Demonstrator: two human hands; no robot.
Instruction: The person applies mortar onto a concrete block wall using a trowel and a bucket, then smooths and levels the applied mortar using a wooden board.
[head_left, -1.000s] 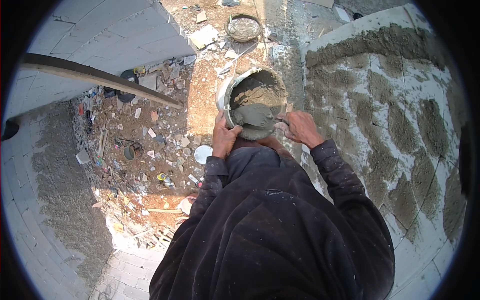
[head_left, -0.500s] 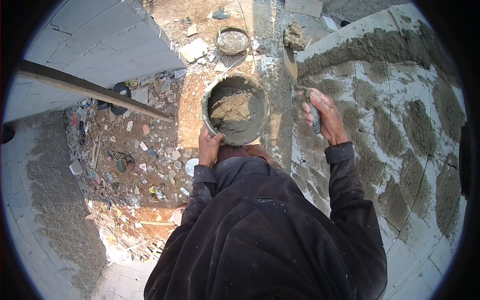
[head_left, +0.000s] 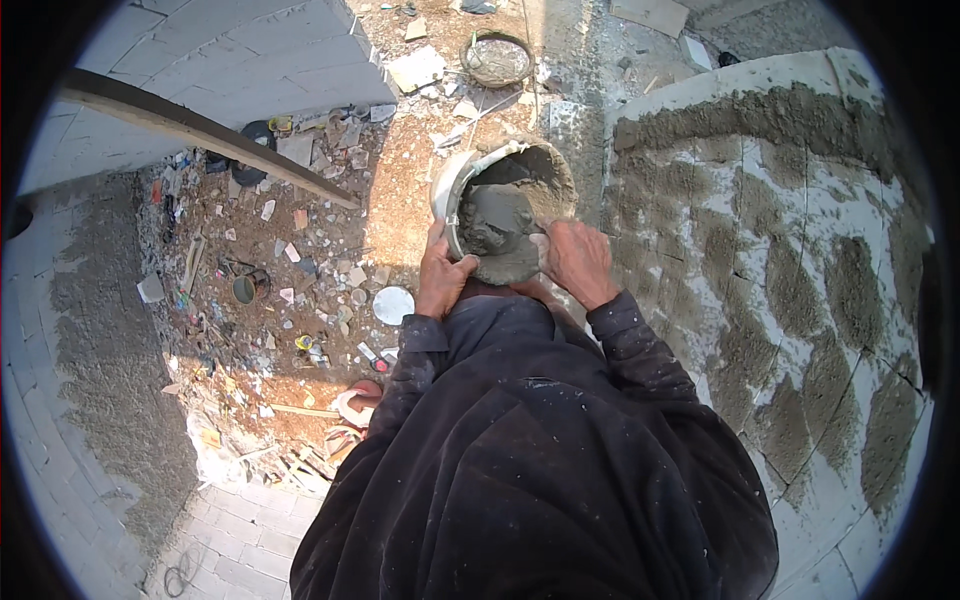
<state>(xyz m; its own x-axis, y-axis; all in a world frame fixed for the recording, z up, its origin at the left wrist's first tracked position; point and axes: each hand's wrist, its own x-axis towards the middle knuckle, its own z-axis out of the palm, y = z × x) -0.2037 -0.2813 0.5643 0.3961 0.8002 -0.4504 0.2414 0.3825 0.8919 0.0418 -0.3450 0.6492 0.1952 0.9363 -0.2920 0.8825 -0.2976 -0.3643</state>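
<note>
Right hand back at the round mortar-caked plaster pan now, where half a second ago it was up at about 1 o'clock against the rough grey mortar-daubed block wall with something like a trowel blade. A full second ago, same spot as now, at the pan. So looks like one load just went onto the wall and back for another scoop, pretty clearly mid-cycle on the plastering, loads of bare white patches still showing between the grey dabs.

Left hand wrapped on the pan's near rim at roughly 7 o'clock, fingers curled snug round the edge, thumb side toward the wet grey mortar heap. Firm hold, carrying the pan up in front of the chest.

Right-hand fingers mostly closed, knuckles up, pressed against the pan rim at around 4 o'clock and touching the mortar heap. Can't tell whether a trowel handle sits inside that fist, no blade visible in this shot.

Pan tilted toward the body, well above the rubble-strewn dirt floor. Second smaller round pan lying down there at 12 o'clock, long wooden plank slanting across at 10 o'clock.
</note>
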